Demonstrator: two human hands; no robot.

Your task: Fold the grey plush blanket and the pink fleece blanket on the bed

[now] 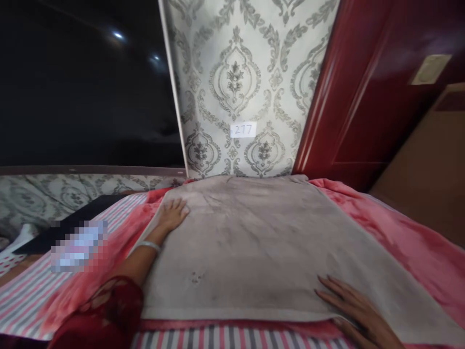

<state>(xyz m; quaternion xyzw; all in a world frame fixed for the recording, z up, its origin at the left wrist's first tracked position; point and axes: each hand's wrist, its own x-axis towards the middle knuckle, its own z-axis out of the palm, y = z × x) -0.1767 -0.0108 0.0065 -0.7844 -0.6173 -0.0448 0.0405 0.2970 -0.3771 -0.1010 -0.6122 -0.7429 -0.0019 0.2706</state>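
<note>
A large grey cloth [250, 242], soft like a towel or blanket, lies spread out with faint creases and a small embroidered mark near its front left. My left hand [173, 214] rests flat on its far left edge, fingers spread, a silver bangle on the wrist. At the front right edge, my right hand [348, 300] lies over the cloth with fingers stretched out; its thumb is near the hem. Beneath the grey cloth is a pink plush blanket [407, 232], showing along both sides and the front.
A striped cover [119, 213] lies under the pink blanket, with a blurred-out item on it at left. Behind stand a large dark television [87, 87], patterned wallpaper [236, 72] with a paper marked 277 [243, 129], a red door [363, 97] and a brown cardboard panel [425, 165].
</note>
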